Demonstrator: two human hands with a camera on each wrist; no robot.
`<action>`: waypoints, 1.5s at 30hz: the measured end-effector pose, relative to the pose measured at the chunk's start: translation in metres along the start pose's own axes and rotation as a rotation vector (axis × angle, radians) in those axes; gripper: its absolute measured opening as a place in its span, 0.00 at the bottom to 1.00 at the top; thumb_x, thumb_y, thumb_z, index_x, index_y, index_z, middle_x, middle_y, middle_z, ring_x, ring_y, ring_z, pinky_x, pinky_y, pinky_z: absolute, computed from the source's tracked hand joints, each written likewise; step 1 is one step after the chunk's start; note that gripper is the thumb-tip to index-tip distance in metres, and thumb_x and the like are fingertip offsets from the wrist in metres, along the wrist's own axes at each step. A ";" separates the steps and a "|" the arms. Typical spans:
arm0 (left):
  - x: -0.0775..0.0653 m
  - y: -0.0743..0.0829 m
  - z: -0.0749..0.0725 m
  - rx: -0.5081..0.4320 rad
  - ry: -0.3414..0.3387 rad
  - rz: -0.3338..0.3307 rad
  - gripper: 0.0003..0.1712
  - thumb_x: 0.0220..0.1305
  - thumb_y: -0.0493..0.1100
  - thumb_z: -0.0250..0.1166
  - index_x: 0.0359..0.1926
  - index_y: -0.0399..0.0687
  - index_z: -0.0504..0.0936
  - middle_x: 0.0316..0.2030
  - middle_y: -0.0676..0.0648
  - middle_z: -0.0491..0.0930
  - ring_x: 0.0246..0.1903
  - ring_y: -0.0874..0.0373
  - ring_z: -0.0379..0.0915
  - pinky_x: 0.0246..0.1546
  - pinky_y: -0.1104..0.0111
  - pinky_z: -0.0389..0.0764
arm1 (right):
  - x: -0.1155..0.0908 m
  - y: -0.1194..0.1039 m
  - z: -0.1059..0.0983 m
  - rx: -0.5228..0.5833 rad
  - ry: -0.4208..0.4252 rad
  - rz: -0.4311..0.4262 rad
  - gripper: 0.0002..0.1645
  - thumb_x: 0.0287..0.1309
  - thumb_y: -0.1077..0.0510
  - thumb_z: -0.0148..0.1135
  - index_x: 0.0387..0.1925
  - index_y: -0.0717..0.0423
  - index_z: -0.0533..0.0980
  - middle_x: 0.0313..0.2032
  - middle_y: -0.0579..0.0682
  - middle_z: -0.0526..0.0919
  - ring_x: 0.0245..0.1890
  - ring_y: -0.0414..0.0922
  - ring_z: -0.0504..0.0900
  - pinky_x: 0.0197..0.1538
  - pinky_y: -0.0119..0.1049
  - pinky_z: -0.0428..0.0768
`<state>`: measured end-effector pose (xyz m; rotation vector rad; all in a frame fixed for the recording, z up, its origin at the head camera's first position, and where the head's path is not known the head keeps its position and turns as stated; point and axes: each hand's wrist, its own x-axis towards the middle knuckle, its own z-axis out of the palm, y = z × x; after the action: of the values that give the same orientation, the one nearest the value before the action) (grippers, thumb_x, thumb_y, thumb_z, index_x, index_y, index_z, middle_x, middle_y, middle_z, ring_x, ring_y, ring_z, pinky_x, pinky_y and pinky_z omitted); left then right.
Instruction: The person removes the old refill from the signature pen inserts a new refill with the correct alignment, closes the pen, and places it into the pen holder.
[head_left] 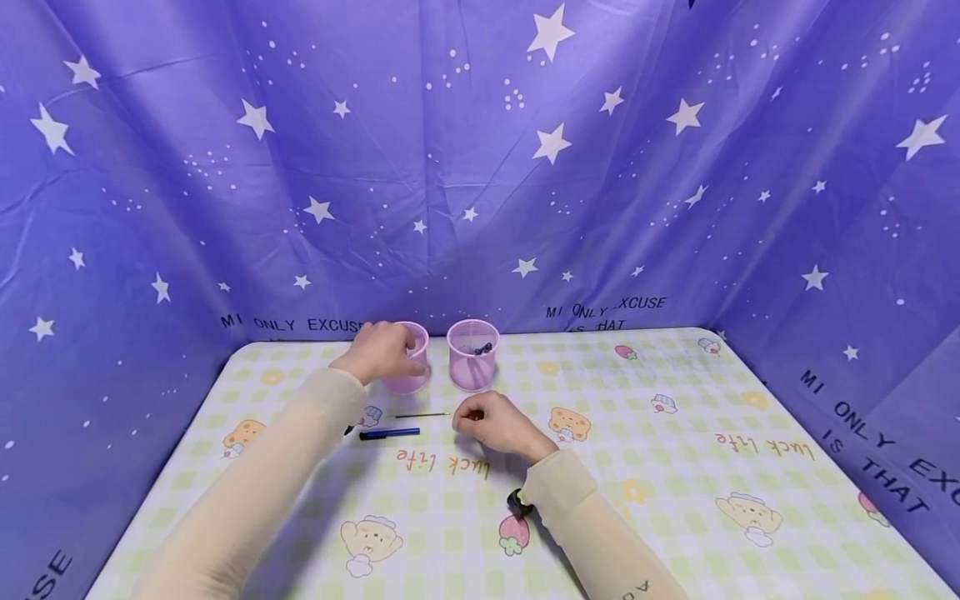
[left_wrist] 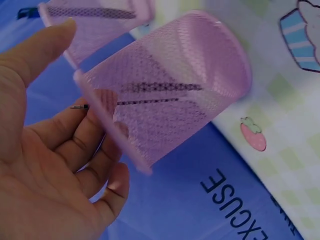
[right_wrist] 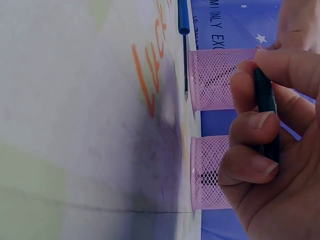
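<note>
My left hand [head_left: 382, 350] is at the left pink mesh cup [head_left: 411, 382], fingers at its rim and thumb held apart. In the left wrist view a slim pen refill [left_wrist: 79, 106] lies inside, its metal tip poking past the rim beside the fingers. A thicker dark stick shows through the mesh. My right hand [head_left: 491, 423] holds a short dark pen piece [right_wrist: 266, 107] with a ribbed end, fingers curled round it. Left of that hand, another pen refill [head_left: 422, 415] and a blue pen barrel [head_left: 397, 432] lie on the table.
The right pink mesh cup [head_left: 472, 375] stands next to the first, with dark pen parts [head_left: 483, 349] inside. Behind both hangs a blue star-printed curtain [head_left: 480, 208]. A checked cloth [head_left: 600, 533] covers the table. My left sleeve [head_left: 270, 475] partly hides a small dark item.
</note>
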<state>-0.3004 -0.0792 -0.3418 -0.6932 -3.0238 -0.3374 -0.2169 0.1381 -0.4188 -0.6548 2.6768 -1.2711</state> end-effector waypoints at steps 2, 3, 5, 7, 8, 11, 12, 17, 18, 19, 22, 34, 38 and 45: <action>-0.002 -0.001 -0.004 -0.004 0.011 0.009 0.26 0.44 0.61 0.73 0.38 0.48 0.85 0.30 0.51 0.81 0.33 0.52 0.73 0.44 0.56 0.68 | 0.000 0.000 0.000 0.001 0.001 0.005 0.05 0.59 0.58 0.61 0.31 0.50 0.82 0.26 0.39 0.80 0.28 0.38 0.76 0.35 0.34 0.77; -0.003 -0.001 -0.006 -0.012 0.014 0.014 0.25 0.45 0.61 0.73 0.38 0.48 0.85 0.29 0.51 0.81 0.32 0.52 0.73 0.43 0.56 0.68 | 0.000 0.000 0.000 0.001 0.001 0.010 0.05 0.59 0.58 0.61 0.31 0.49 0.82 0.26 0.39 0.80 0.28 0.37 0.76 0.35 0.34 0.77; -0.006 -0.002 -0.010 -0.018 0.026 0.033 0.24 0.47 0.60 0.72 0.38 0.48 0.85 0.29 0.51 0.81 0.32 0.52 0.74 0.43 0.56 0.69 | 0.000 0.000 0.000 0.007 0.001 0.012 0.06 0.59 0.58 0.60 0.31 0.49 0.82 0.26 0.40 0.80 0.28 0.38 0.76 0.35 0.34 0.77; -0.008 -0.003 -0.014 -0.045 0.038 0.045 0.23 0.49 0.57 0.71 0.40 0.46 0.85 0.31 0.49 0.82 0.34 0.52 0.75 0.44 0.55 0.70 | 0.000 0.000 0.000 0.011 0.001 0.013 0.06 0.59 0.58 0.60 0.31 0.49 0.82 0.26 0.40 0.80 0.28 0.38 0.76 0.35 0.34 0.77; -0.009 -0.003 -0.015 -0.057 0.045 0.049 0.23 0.50 0.55 0.71 0.41 0.45 0.85 0.32 0.49 0.82 0.36 0.52 0.76 0.45 0.55 0.70 | 0.000 0.000 0.000 0.012 0.001 0.014 0.06 0.59 0.58 0.60 0.31 0.50 0.83 0.26 0.40 0.80 0.28 0.38 0.76 0.35 0.34 0.77; -0.013 -0.004 -0.020 -0.081 0.074 0.062 0.21 0.52 0.49 0.69 0.45 0.42 0.84 0.36 0.47 0.83 0.39 0.51 0.78 0.46 0.54 0.72 | 0.000 0.000 0.000 0.007 0.000 0.015 0.06 0.59 0.58 0.60 0.30 0.49 0.82 0.26 0.40 0.80 0.28 0.38 0.76 0.35 0.34 0.77; -0.013 -0.004 -0.022 -0.082 0.083 0.065 0.21 0.52 0.47 0.68 0.46 0.42 0.84 0.36 0.47 0.84 0.39 0.51 0.78 0.46 0.55 0.72 | -0.001 0.000 0.000 0.004 0.001 0.015 0.06 0.60 0.58 0.60 0.30 0.48 0.82 0.26 0.39 0.80 0.29 0.38 0.77 0.36 0.34 0.77; -0.017 -0.002 -0.026 -0.082 0.120 0.086 0.19 0.52 0.36 0.60 0.47 0.42 0.84 0.34 0.47 0.83 0.35 0.52 0.77 0.40 0.57 0.74 | -0.001 0.000 0.000 0.001 0.001 0.009 0.06 0.60 0.59 0.60 0.30 0.48 0.82 0.27 0.39 0.81 0.29 0.38 0.77 0.36 0.34 0.77; -0.018 -0.002 -0.026 -0.083 0.128 0.090 0.19 0.52 0.34 0.59 0.46 0.42 0.84 0.33 0.48 0.83 0.33 0.53 0.76 0.38 0.58 0.74 | -0.001 0.000 0.000 0.002 0.000 0.008 0.06 0.59 0.59 0.60 0.30 0.48 0.82 0.27 0.39 0.80 0.29 0.38 0.77 0.36 0.34 0.77; -0.019 -0.002 -0.025 -0.083 0.140 0.097 0.19 0.52 0.33 0.57 0.45 0.42 0.85 0.31 0.48 0.82 0.31 0.53 0.74 0.36 0.59 0.73 | -0.001 0.000 0.000 0.003 0.000 0.007 0.06 0.59 0.59 0.60 0.30 0.48 0.82 0.27 0.39 0.80 0.29 0.38 0.77 0.36 0.34 0.77; -0.021 -0.002 -0.024 -0.089 0.192 0.123 0.18 0.52 0.31 0.55 0.42 0.42 0.86 0.28 0.48 0.80 0.27 0.53 0.71 0.33 0.59 0.71 | 0.000 0.002 0.001 0.004 0.001 0.005 0.06 0.59 0.59 0.60 0.29 0.47 0.82 0.27 0.39 0.80 0.29 0.38 0.77 0.36 0.34 0.77; -0.028 0.007 -0.022 -0.195 0.309 0.143 0.15 0.54 0.29 0.58 0.41 0.41 0.86 0.37 0.45 0.85 0.36 0.49 0.79 0.40 0.57 0.77 | 0.000 0.002 0.001 -0.006 0.010 0.003 0.06 0.59 0.58 0.61 0.29 0.46 0.82 0.26 0.39 0.81 0.29 0.38 0.77 0.36 0.34 0.77; -0.031 0.009 -0.022 -0.233 0.308 0.144 0.15 0.55 0.28 0.59 0.41 0.41 0.87 0.37 0.45 0.85 0.33 0.51 0.77 0.36 0.58 0.76 | 0.000 0.002 0.001 -0.007 0.009 -0.002 0.06 0.59 0.59 0.61 0.29 0.46 0.82 0.26 0.39 0.81 0.28 0.38 0.77 0.36 0.34 0.77; -0.035 0.008 -0.017 -0.280 0.301 0.152 0.15 0.59 0.30 0.59 0.44 0.43 0.86 0.38 0.45 0.85 0.27 0.56 0.73 0.31 0.63 0.73 | 0.000 0.001 0.001 0.004 0.006 0.004 0.06 0.59 0.59 0.61 0.30 0.48 0.82 0.26 0.39 0.80 0.28 0.38 0.77 0.36 0.35 0.77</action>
<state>-0.2664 -0.0911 -0.3257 -0.7990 -2.6477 -0.7904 -0.2166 0.1379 -0.4202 -0.6460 2.6784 -1.2794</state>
